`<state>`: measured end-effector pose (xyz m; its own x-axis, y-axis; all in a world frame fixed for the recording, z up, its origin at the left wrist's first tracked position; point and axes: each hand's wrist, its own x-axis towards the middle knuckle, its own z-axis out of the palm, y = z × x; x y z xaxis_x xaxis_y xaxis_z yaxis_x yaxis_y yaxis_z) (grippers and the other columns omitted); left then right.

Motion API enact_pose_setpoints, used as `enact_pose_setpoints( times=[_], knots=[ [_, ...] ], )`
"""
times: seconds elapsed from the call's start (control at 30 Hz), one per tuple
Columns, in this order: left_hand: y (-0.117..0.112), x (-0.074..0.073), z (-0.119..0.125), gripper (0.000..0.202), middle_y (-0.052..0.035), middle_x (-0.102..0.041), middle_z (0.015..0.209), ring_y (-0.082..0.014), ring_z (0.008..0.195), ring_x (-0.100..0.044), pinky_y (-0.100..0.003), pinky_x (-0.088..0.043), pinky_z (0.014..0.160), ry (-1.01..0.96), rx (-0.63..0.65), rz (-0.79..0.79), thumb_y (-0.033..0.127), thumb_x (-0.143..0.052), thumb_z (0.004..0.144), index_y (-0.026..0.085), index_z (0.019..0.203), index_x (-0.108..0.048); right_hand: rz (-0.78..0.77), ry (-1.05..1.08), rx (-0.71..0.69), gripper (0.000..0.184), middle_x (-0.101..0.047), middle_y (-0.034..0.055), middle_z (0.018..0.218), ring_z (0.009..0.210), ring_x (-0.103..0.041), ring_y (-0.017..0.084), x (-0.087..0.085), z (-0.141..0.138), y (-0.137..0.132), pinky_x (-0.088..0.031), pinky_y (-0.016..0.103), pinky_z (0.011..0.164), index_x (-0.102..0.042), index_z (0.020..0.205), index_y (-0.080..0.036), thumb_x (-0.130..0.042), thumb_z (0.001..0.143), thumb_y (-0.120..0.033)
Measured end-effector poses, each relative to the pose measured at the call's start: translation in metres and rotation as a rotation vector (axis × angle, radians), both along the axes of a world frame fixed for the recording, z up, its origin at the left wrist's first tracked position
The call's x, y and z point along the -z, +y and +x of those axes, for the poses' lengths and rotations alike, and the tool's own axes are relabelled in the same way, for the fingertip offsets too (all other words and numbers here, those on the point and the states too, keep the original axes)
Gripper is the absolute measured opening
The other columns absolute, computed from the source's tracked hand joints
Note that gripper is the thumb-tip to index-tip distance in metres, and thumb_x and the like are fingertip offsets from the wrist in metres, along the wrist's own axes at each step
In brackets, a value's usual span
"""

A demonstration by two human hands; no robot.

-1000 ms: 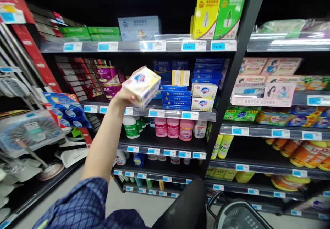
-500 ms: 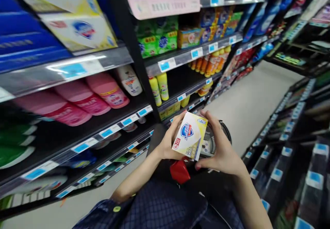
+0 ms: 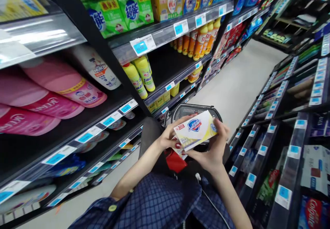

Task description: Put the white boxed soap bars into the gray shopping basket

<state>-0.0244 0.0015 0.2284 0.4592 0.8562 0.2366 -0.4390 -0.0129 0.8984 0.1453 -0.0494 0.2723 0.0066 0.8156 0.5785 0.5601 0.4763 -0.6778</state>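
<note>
A white and yellow Safeguard soap box (image 3: pixel 195 129) is held tilted between my two hands, its printed face up. My left hand (image 3: pixel 170 136) is closed on its left end, thumb near the lower corner. My right hand (image 3: pixel 212 150) grips the right end, with fingers at the far corner and thumb along the near edge. Under the box, near my left fingers, a pale printed surface shows in part; whether it belongs to the same box I cannot tell. A red, pouch-like object (image 3: pixel 176 161) hangs just below. Behind the box is a dark shopping basket (image 3: pixel 180 109), partly hidden by it.
Shelves on the left carry pink bottles (image 3: pixel 48 100), yellow bottles (image 3: pixel 144 72) and green soap packs (image 3: pixel 136 11). A black upright (image 3: pixel 103 47) divides them. The aisle floor (image 3: pixel 239 74) runs ahead. Racks with toothpaste boxes (image 3: pixel 314 212) stand close on the right.
The soap box has turned from nearly upright to lengthwise, its right end now in my right hand. My view has shifted, showing more of the basket and the right-hand racks.
</note>
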Motion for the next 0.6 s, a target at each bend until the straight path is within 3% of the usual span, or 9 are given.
enact_pose_setpoints(
  times=[0.13, 0.23, 0.33, 0.47, 0.53, 0.6],
  knots=[
    [0.002, 0.006, -0.01, 0.105, -0.0171, -0.056, 0.138, -0.0427, 0.125, -0.053, -0.049, -0.05, 0.096, 0.022, 0.133, -0.204, 0.065, -0.082, 0.039, 0.019, 0.13, -0.059, -0.079, 0.051, -0.064, 0.085, -0.045, 0.0106, 0.122, 0.114, -0.05, 0.029, -0.002, 0.012, 0.006, -0.052, 0.048, 0.09, -0.044, 0.138, -0.03, -0.082, 0.065, -0.05],
    [0.005, 0.003, -0.014, 0.108, -0.0187, -0.062, 0.129, -0.0438, 0.122, -0.055, -0.048, -0.053, 0.09, 0.038, 0.263, -0.288, 0.063, -0.083, 0.036, 0.016, 0.131, -0.058, -0.216, 0.065, -0.257, 0.084, -0.045, 0.0102, 0.134, 0.121, -0.049, 0.03, -0.011, 0.028, 0.012, -0.052, 0.043, 0.091, -0.046, 0.138, -0.03, -0.083, 0.065, -0.047],
    [0.009, 0.002, -0.014, 0.106, -0.0184, -0.065, 0.125, -0.0436, 0.119, -0.057, -0.045, -0.055, 0.085, 0.029, 0.353, -0.311, 0.057, -0.085, 0.036, 0.016, 0.129, -0.058, -0.322, 0.067, -0.384, 0.084, -0.053, 0.0097, 0.131, 0.118, -0.054, 0.029, -0.015, 0.037, 0.013, -0.05, 0.044, 0.095, -0.048, 0.133, -0.028, -0.086, 0.06, -0.048],
    [0.011, 0.004, -0.011, 0.094, -0.0179, -0.068, 0.118, -0.0412, 0.104, -0.065, -0.043, -0.057, 0.075, 0.029, 0.331, -0.352, 0.055, -0.085, 0.034, 0.017, 0.117, -0.064, -0.383, 0.302, -0.299, 0.076, -0.062, 0.0073, 0.116, 0.106, -0.061, 0.027, -0.011, 0.034, 0.012, -0.054, 0.039, 0.088, -0.055, 0.118, -0.026, -0.09, 0.052, -0.044],
    [0.011, 0.003, -0.008, 0.087, -0.0177, -0.068, 0.118, -0.0396, 0.099, -0.067, -0.044, -0.057, 0.072, -0.01, 0.271, -0.369, 0.057, -0.083, 0.039, 0.018, 0.114, -0.065, -0.474, 0.567, -0.223, 0.071, -0.064, 0.0073, 0.109, 0.098, -0.064, 0.025, -0.007, 0.032, 0.016, -0.056, 0.037, 0.08, -0.056, 0.111, -0.024, -0.088, 0.053, -0.049],
    [0.01, -0.001, -0.005, 0.086, -0.0187, -0.061, 0.13, -0.0412, 0.106, -0.064, -0.047, -0.058, 0.073, -0.066, 0.231, -0.371, 0.06, -0.078, 0.046, 0.019, 0.12, -0.062, -0.581, 0.854, -0.179, 0.062, -0.066, 0.0077, 0.103, 0.087, -0.066, 0.023, -0.002, 0.032, 0.023, -0.058, 0.036, 0.072, -0.057, 0.106, -0.022, -0.08, 0.06, -0.058]
  ],
)
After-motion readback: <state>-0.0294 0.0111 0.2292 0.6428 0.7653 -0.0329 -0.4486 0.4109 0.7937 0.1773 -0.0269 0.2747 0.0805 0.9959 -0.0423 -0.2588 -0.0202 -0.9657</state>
